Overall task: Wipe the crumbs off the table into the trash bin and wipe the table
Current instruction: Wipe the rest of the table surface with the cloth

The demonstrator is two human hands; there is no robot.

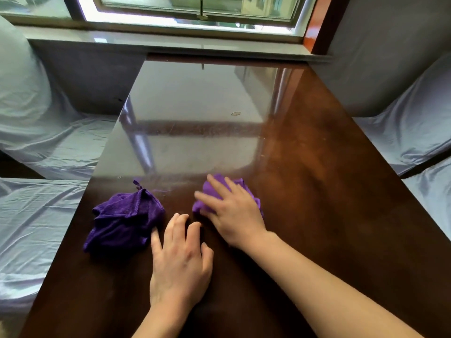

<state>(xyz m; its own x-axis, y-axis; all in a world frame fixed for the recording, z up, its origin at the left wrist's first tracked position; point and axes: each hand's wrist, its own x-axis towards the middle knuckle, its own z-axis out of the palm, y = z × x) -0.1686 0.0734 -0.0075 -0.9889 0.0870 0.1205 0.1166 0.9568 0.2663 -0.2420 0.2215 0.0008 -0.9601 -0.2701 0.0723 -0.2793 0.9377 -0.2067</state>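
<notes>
A purple cloth (pixel 228 191) is pressed flat on the dark wooden table (pixel 329 191) under the spread right hand (pixel 231 211). The left hand (pixel 180 259) is laid open just right of a second crumpled purple cloth (pixel 124 220), one fingertip touching it.

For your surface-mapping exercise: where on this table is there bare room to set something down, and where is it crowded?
Free: the far half of the table toward the window sill, apart from one small mark, and the right side beyond the right hand. Crowded: the near-left, where a loose purple cloth, the left hand and the cloth under the right hand sit close together.
</notes>
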